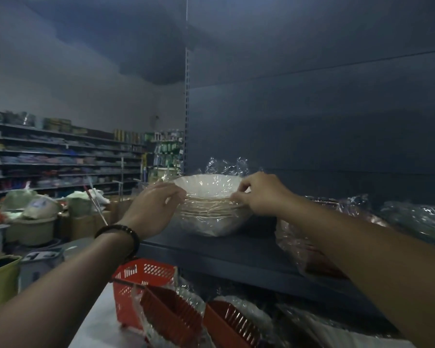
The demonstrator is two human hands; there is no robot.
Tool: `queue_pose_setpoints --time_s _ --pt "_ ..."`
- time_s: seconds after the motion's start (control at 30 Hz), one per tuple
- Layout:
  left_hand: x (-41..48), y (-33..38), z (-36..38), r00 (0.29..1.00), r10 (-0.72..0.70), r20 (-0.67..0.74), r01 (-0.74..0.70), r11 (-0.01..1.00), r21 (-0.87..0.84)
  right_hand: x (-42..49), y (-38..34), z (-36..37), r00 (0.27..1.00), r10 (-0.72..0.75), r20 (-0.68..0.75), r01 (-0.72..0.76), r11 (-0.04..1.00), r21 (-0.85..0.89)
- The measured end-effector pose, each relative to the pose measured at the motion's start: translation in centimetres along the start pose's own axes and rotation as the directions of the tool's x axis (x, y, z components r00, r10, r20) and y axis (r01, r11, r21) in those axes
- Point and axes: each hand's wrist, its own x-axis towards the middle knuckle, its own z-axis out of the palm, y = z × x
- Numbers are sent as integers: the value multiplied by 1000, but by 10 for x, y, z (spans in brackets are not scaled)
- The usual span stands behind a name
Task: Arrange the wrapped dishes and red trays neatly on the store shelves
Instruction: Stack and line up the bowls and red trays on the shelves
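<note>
A stack of white scalloped bowls wrapped in clear film (pixel 211 207) sits on the dark shelf (pixel 224 249) near its left end. My left hand (pixel 156 207) grips the stack's left rim, fingers curled round the edge. My right hand (pixel 259 194) pinches the film at the right rim. Wrapped red trays (pixel 171 312) lie below the shelf, several of them, beside a red shopping basket (pixel 141 280). More wrapped goods (pixel 312 249) lie on the shelf to the right, partly hidden by my right arm.
A slotted upright post (pixel 186 109) rises just behind the bowls at the shelf's left end. Sacks, boxes and buckets (pixel 33 222) crowd the floor at left. Stocked store shelves (pixel 60 156) run along the far wall.
</note>
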Motion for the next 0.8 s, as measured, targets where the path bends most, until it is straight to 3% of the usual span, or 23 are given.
queue_pose_setpoints --time_s 0.37,0.5,0.67,0.8 --pt "-13 28 -11 989 -95 114 101 994 -41 -12 -12 -25 981 25 193 -2 993 -117" --pt "-45 62 -20 992 -124 -23 120 986 -118 -46 -13 -53 997 -49 60 51 998 -41" --pt "-115 128 -25 975 -43 -218 -11 970 -241 -124 -9 -88 964 -196 -182 196 980 -18" --pt "-182 179 -9 993 -23 -119 -27 916 -399 -209 10 -103 899 -257 -355 259 965 -43"
